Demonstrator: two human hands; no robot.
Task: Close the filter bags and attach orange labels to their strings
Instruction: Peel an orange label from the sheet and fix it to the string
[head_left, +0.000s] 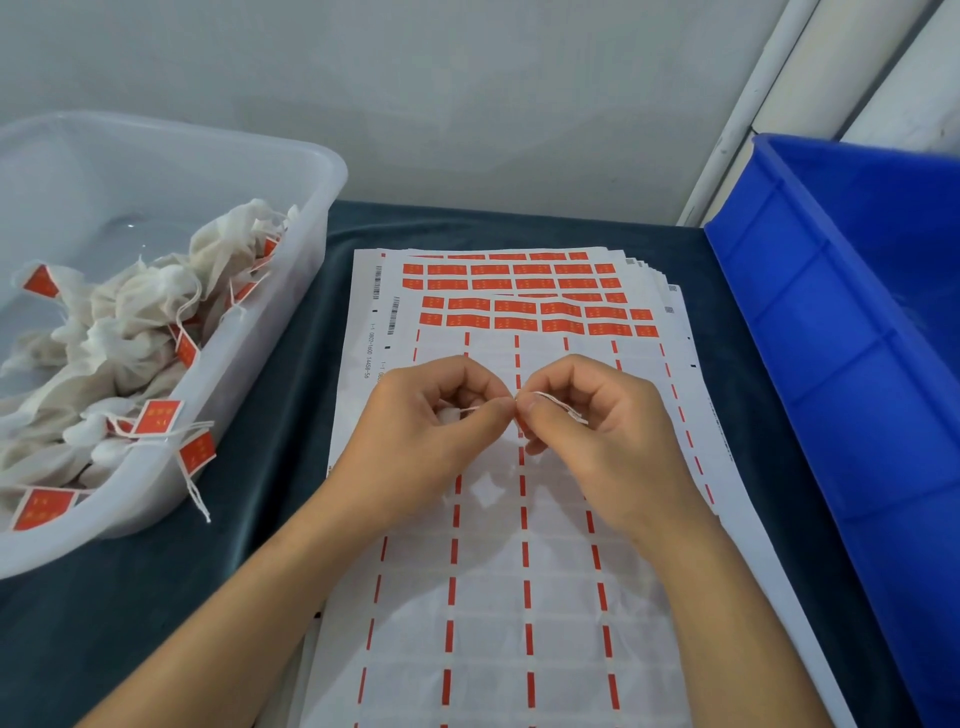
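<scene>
1. We look down at a worktop (270, 467) covered in dark teal cloth, with both of our bare forearms reaching in from the bottom edge.
2. Our left hand (431, 415) and right hand (597, 415) meet at the centre, fingertip to fingertip, above a label sheet (519, 597).
3. Between them runs a thin white string (480, 409). Its long axis lies nearly level, left to right, from the left palm to the meeting point, then on over the right fingers.
4. The left thumb and forefinger are pressed together, pinching the string; the other left fingers curl over a small white filter bag (448, 415), mostly hidden in the palm.
5. The right thumb and forefinger pinch the string's other part; a loop of it drapes across the curled right fingers (563, 408).
6. The sheet's long axis runs away from us. Most of it is peeled, showing white backing with dashed red lines; rows of orange labels (519, 314) remain at its far end.
7. More sheets are fanned out beneath it.
8. To the left stands a translucent plastic tub (311, 218) holding a heap of closed filter bags (130, 322) with orange labels on their strings; one string hangs over the near rim.
9. To the right stands a blue plastic crate (831, 332).
</scene>
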